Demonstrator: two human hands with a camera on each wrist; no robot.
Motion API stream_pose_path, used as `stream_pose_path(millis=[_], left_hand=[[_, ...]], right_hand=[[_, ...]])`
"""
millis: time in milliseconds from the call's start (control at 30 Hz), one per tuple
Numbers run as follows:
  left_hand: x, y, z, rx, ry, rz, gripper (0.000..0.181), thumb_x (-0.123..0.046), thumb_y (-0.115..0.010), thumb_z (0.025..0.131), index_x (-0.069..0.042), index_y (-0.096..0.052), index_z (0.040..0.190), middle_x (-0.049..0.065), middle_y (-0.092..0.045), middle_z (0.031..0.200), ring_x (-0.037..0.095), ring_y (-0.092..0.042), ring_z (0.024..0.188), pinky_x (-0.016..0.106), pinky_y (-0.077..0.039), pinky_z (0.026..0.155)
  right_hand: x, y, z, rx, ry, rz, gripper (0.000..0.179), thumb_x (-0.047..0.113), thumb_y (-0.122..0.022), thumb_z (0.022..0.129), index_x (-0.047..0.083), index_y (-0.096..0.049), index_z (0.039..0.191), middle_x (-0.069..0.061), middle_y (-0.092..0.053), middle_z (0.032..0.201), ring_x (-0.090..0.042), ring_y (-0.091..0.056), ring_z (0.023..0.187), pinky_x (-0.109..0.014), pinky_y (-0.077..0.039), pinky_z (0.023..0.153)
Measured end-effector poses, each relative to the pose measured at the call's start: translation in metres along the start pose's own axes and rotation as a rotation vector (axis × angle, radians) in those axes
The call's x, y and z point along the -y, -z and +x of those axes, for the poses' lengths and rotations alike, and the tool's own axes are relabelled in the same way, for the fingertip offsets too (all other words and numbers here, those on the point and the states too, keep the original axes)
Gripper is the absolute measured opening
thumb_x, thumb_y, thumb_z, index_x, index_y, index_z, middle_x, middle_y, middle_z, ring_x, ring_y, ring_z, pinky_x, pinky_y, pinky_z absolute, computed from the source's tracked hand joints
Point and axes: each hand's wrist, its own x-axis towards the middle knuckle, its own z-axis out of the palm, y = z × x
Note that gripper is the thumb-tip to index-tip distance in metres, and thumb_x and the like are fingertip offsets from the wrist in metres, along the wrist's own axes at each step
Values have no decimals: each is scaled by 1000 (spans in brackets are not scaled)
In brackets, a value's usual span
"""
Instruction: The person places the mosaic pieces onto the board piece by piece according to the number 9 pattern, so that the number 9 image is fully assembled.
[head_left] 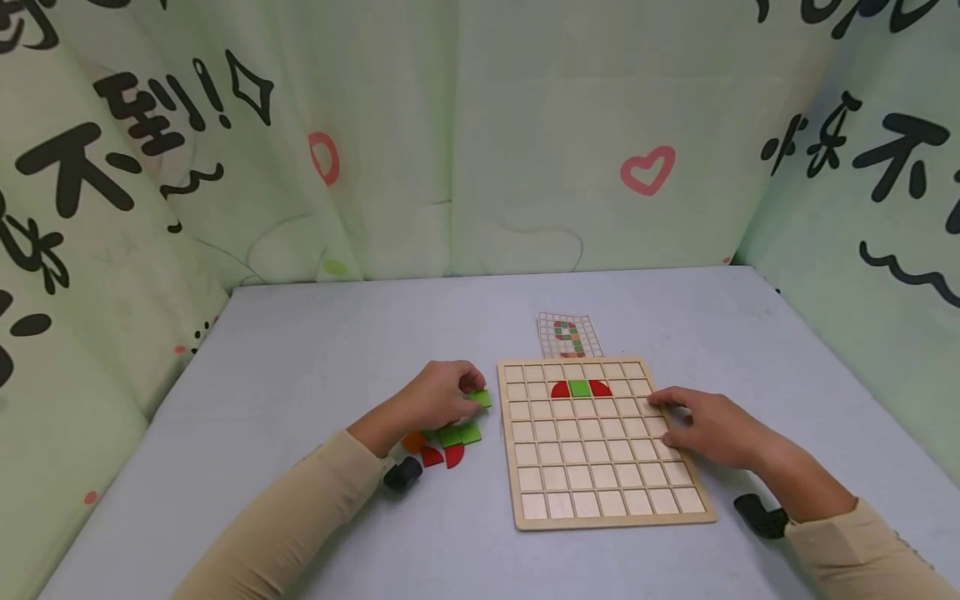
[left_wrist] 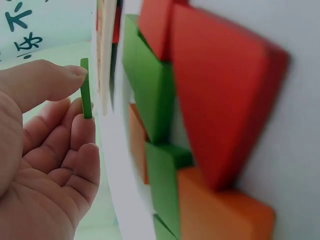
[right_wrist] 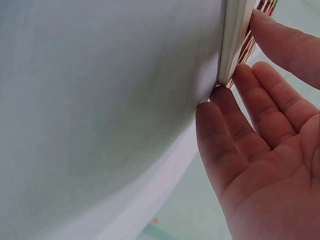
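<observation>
Between thumb and fingers my left hand (head_left: 441, 394) pinches a green square tile (head_left: 482, 398), held just left of the wooden grid board (head_left: 555, 479). The left wrist view shows that tile (left_wrist: 86, 95) edge-on. Beneath this hand lie loose green tiles (head_left: 471, 432), red quarter-round tiles (head_left: 455, 455) and an orange tile (head_left: 413, 442), partly hidden by it. My right hand (head_left: 708, 427) touches the board's right edge with loosely extended fingers, its thumb at the rim. On the board's second row from the top, a green square (head_left: 580, 388) sits between two red quarter-rounds (head_left: 560, 389).
A printed pattern card (head_left: 570, 333) lies behind the board, its lower edge against the board's far side. Pale table (head_left: 360, 325) surrounds everything, with a printed curtain (head_left: 525, 150) along the back and sides. A dark wrist device (head_left: 403, 473) sits below the left wrist.
</observation>
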Motion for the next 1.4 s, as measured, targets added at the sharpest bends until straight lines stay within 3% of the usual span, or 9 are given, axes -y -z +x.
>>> stream_pose_path(millis=[433, 1400], left_hand=[[-16, -5, 3, -13, -134, 8, 20, -12, -75, 89, -9, -67, 107, -4, -65, 99, 15, -59, 97, 27, -51, 86], [-65, -33, 27, 38, -191, -40, 23, -12, -74, 90, -8, -67, 111, -4, -66, 101, 9, -59, 96, 19, -48, 84]], right_hand=[[1, -1, 0, -2, -9, 0, 52, 15, -75, 86, 0, -58, 133, -31, -52, 136, -47, -56, 115, -59, -46, 92], [2, 0, -1, -6, -16, 6, 51, 15, -74, 86, 1, -58, 132, -30, -53, 135, -46, -57, 113, -58, -46, 92]])
